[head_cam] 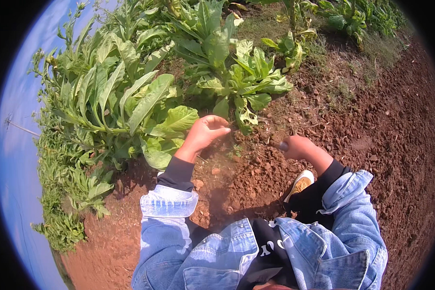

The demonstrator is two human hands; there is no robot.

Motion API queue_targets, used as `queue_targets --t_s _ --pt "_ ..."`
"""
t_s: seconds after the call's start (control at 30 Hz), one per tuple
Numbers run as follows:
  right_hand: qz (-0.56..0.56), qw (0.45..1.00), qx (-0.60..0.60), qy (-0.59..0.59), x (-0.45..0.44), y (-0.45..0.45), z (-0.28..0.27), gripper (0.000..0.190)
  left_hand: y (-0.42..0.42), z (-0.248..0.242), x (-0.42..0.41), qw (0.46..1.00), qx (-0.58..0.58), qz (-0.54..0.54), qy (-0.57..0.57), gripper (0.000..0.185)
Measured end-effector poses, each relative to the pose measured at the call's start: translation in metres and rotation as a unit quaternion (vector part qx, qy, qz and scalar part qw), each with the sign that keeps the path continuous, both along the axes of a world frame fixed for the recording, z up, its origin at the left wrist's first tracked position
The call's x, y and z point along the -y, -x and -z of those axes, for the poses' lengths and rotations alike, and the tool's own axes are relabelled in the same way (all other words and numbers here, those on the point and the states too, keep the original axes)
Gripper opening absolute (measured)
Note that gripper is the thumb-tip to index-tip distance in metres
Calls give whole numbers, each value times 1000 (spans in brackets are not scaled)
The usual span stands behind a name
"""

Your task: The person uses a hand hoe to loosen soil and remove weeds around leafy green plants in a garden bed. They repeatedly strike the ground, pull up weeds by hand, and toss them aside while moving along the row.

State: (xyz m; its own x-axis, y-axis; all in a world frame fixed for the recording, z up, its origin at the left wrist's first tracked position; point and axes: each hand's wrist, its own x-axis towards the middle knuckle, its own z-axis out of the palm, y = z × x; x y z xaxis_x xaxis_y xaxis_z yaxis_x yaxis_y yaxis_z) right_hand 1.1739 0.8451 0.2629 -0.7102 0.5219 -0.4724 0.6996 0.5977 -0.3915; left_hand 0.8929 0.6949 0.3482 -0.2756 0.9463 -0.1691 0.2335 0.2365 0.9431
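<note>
My left hand [206, 133] hovers over the soil beside the lower leaves of a broad-leaved green plant [141, 105]. Its fingers are curled, with a gap to the thumb, and I see nothing held in it. My right hand [299, 148] is closed around a short hand tool [282, 145]. A pale collar and a brown part stick out of the fist to the left; the rest is hidden, so its kind is unclear. Ahead, between the hands, grows another leafy plant [244, 81], with a ragged, holed leaf [247, 116] hanging low.
Loose reddish-brown soil [377, 145] with clods and small stones [198, 184] spreads to the right and underfoot. More leafy plants [72, 177] line the left side and the back. My shoe [302, 183] stands on the soil below my right hand.
</note>
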Motion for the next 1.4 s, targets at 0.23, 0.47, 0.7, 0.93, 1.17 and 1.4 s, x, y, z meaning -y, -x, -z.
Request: queue_targets --t_s 0.23,0.47,0.7,0.93,1.17,1.4 --pt "-21 1000 11 9 0 -3 5 30 -32 111 72 960 204 -162 99 33" --pt "125 991 -42 -38 -6 -24 -14 35 -35 104 110 937 242 -249 25 35" --pt "297 937 -173 -69 -22 -95 -25 40 -35 104 134 914 281 -292 9 38" --pt "345 912 -177 -135 -26 -132 -10 37 -64 104 129 916 274 -294 9 36" --pt "245 958 -125 -85 -28 -114 9 37 -86 59 112 932 232 -278 -23 36" --pt "119 991 -55 -42 -11 -78 26 33 -57 32 78 948 209 -233 -54 30"
